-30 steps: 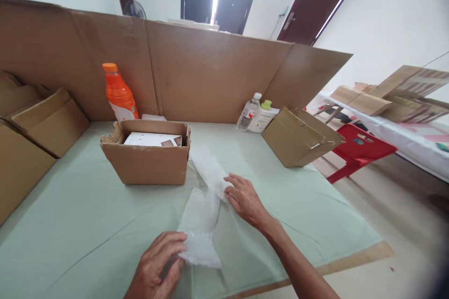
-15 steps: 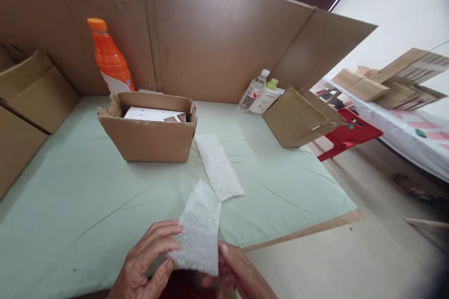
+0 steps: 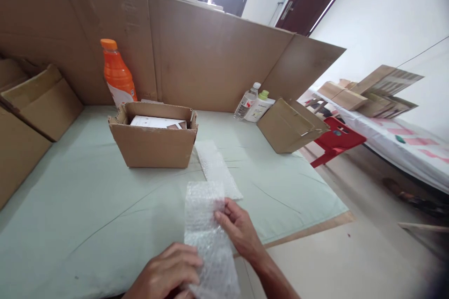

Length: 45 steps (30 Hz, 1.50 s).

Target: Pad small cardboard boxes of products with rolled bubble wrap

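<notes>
A clear piece of bubble wrap point(image 3: 205, 210) hangs between my hands at the table's front edge, its lower part running out of the picture. My right hand point(image 3: 240, 229) pinches its right edge near the top, thumb on the near face. Lower down, my left hand point(image 3: 171, 268) grips the left edge with curled fingers. Just beyond lies another strip of bubble wrap point(image 3: 217, 168), flat on the green cloth and partly overlapped by the held piece. Behind that, to the left, an open cardboard box point(image 3: 157, 149) contains a white box point(image 3: 154, 122).
An orange bottle point(image 3: 119, 77) stands behind the open box. Farther right are a clear water bottle point(image 3: 247, 103), a white bottle with a green cap point(image 3: 259, 107) and a tilted cardboard box point(image 3: 291, 126). Cardboard boxes point(image 3: 45, 98) stand at left; a cardboard panel point(image 3: 210, 56) backs the table.
My right hand has moved up from below the bubble wrap to its upper right edge. More of the sheet shows, stretched lengthwise. The camera view has shifted slightly.
</notes>
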### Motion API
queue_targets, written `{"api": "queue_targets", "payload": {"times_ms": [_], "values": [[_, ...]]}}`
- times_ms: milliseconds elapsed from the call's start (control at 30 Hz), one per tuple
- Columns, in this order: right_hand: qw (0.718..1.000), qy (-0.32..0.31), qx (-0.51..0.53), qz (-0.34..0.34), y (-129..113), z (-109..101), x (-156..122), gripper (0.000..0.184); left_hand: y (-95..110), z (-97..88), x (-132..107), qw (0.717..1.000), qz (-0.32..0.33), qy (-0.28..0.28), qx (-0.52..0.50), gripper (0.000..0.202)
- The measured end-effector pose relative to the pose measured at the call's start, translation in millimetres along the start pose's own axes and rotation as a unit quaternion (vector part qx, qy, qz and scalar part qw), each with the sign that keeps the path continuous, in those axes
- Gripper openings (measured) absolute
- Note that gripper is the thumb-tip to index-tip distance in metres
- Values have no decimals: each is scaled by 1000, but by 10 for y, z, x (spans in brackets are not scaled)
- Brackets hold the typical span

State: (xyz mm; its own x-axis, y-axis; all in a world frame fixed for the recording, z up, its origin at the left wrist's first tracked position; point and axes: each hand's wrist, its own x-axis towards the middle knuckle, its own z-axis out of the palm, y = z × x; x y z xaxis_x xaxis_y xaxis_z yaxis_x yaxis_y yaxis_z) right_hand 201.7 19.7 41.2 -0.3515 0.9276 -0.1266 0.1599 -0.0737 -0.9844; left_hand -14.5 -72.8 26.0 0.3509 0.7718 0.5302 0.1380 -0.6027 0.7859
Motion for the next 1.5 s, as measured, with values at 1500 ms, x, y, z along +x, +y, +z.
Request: {"api": "queue_targets", "payload": {"times_ms": [1500], "values": [[930, -106, -296, -193, 414, -1369, 512, 35, -537, 912, 994, 985, -70, 42, 149, 18]]}}
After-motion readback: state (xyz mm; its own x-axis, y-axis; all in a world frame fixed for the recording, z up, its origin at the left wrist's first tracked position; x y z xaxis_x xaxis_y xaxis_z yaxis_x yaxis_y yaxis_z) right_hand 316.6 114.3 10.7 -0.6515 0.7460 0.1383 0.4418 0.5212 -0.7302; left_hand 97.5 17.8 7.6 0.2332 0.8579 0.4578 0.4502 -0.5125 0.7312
